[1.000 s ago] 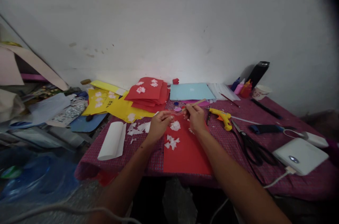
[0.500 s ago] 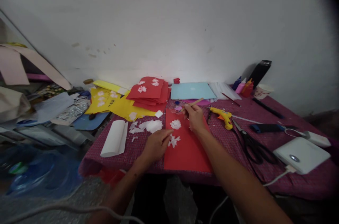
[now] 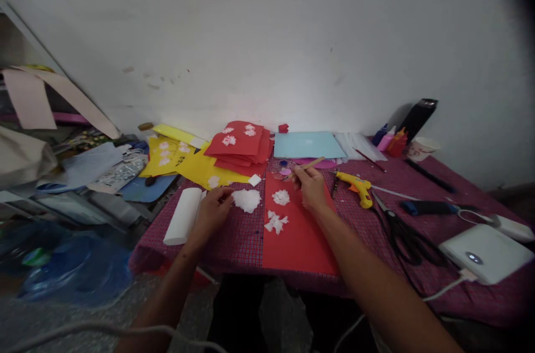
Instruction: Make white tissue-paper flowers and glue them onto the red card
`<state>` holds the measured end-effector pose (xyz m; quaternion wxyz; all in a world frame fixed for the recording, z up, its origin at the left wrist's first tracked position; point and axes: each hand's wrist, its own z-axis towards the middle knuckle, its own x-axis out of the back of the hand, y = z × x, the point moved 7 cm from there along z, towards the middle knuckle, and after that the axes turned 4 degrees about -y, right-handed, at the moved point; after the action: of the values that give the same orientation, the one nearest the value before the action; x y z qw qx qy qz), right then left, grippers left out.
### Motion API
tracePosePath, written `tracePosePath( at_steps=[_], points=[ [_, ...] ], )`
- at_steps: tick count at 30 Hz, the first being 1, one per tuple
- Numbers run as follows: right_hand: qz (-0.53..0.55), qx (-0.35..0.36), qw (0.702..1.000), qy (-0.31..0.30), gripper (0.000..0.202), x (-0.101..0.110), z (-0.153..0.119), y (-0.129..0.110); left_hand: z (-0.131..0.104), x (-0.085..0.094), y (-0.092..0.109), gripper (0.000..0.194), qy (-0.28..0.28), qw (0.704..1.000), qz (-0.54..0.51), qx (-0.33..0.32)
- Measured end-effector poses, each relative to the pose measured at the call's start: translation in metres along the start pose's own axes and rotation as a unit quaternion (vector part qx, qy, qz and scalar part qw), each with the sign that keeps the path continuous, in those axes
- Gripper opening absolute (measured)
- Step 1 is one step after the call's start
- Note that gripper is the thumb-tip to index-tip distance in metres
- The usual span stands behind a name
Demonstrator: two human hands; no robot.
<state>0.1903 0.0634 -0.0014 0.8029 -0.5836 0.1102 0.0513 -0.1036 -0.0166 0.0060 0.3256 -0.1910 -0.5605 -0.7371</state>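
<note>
My left hand [image 3: 214, 207] is over the torn white paper scraps, between the white paper roll [image 3: 184, 216] and a pile of white paper pieces [image 3: 246, 200]. Its fingers are loosely bent and apart, and I see nothing in them. In my right hand [image 3: 310, 185] is a thin wooden stick [image 3: 313, 163], gripped over the upper part of a red paper sheet [image 3: 298, 247]. The stick's lower tip is near a small clear dish with pink and blue bits and is hard to make out. Two crumpled white paper clusters, an upper one [image 3: 281, 197] and a lower one [image 3: 276, 222], lie on the red sheet.
Red cards [image 3: 236, 141] and yellow paper [image 3: 209, 169] lie at the back left, a light blue folder [image 3: 309, 145] behind. On the right are a yellow glue gun [image 3: 355, 183], black-handled scissors [image 3: 407, 236], a white power bank [image 3: 487, 253] and a black flask [image 3: 420, 119].
My left hand has moved left from the lower paper cluster to the torn scraps, uncovering the cluster. My right hand keeps the stick at nearly the same place. The view has shifted slightly.
</note>
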Motion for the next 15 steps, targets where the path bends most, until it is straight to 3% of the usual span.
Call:
tracePosePath(
  at_steps=[5, 11, 15],
  points=[
    [0.009, 0.002, 1.0, -0.005, 0.027, 0.0, 0.001, 0.002, 0.007, -0.013, 0.006, 0.024, -0.035, 0.994, 0.078, -0.062],
    [0.006, 0.004, 1.0, -0.011, 0.029, 0.001, 0.001, 0.002, 0.01, 0.004, -0.007, 0.031, 0.029, 0.996, 0.079, -0.022],
    [0.001, 0.008, 1.0, -0.015, 0.029, -0.001, 0.0, 0.0, 0.004, 0.003, -0.011, 0.025, -0.004, 0.996, 0.09, -0.027]
  ],
)
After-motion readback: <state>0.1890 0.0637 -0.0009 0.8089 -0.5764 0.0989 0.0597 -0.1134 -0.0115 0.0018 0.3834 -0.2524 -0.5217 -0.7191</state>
